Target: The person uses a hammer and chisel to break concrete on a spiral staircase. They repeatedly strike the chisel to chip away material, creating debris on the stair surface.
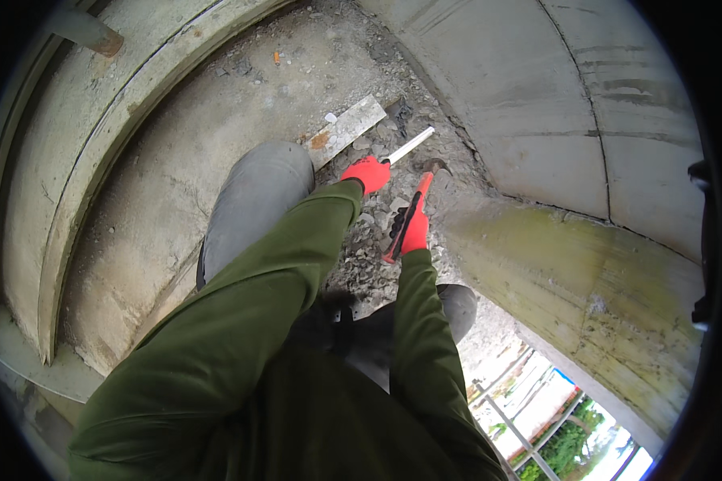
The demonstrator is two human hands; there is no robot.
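Observation:
My left hand (367,175), in a red glove with dark palm, is closed round the near end of a slim white rod (413,143). The rod slants up to the right over broken rubble (369,255); its exact kind does not show. My right hand (415,230), gloved the same way, grips the red handle of a hammer (424,186). The dark hammer head (436,165) lies close to the rubble, just below the rod's far end and apart from it. Next to my left hand a flat pale board (349,130) rests on the ground.
A concrete wall (529,104) rises at the right, with a yellowish stained concrete beam (569,280) below it. On the left a curved concrete ledge (96,168) carries a pipe end (96,36). My bent knee (274,172) is beside the board. An opening with metal bars (517,429) shows at lower right.

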